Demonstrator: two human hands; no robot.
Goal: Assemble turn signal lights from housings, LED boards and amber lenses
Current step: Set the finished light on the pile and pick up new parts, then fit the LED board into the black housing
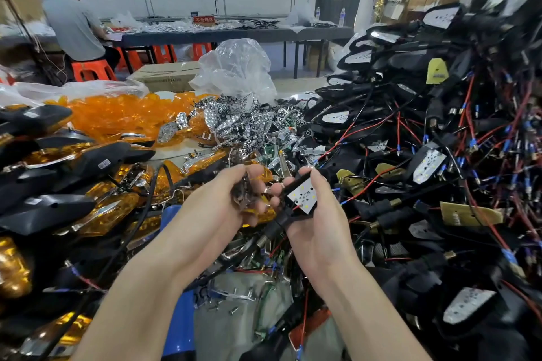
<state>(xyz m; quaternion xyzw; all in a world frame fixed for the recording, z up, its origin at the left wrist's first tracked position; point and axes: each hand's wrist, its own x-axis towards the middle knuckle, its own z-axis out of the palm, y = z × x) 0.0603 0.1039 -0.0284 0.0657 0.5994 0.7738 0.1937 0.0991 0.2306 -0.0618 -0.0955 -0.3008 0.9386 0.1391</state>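
Up front, piled amber lenses [117, 116] and wired housings [434, 114]; behind, orange stools [91, 71]

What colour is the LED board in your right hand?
The LED board is white, dotted with pale LEDs, in a black housing; clearest in the head view.

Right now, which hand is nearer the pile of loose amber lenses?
Left. The left hand, gripping chrome parts, is down-right of the amber lens pile; the right hand, holding a black housing, lies beyond it, farther right.
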